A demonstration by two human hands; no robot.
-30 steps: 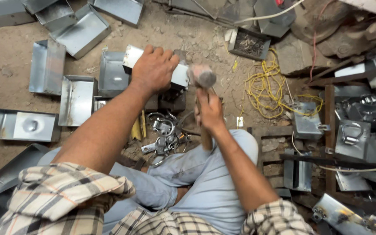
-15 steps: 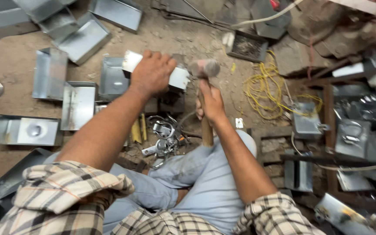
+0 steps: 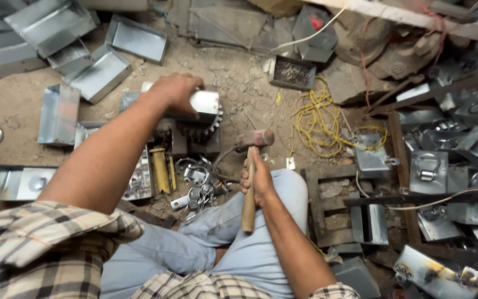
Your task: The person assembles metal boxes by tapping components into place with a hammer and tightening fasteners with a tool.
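My left hand (image 3: 173, 93) presses down on a shiny folded sheet-metal piece (image 3: 203, 103) that rests on a dark toothed gear block (image 3: 197, 133). My right hand (image 3: 256, 180) grips the wooden handle of a hammer (image 3: 251, 166), whose worn head hangs a little right of and below the metal piece, above my knee. I sit on the dirt floor in light blue trousers and a checked shirt.
Several open sheet-metal trays (image 3: 102, 72) lie at upper left and left. Metal rings and small fittings (image 3: 195, 182) are piled by my knee. A yellow cord tangle (image 3: 319, 119), a small box of nails (image 3: 291, 72) and stacked metal parts with handles (image 3: 427, 166) lie to the right.
The hammer head has come back from beside the metal piece toward my knee. My left hand stays on the piece, and the view has tilted slightly.
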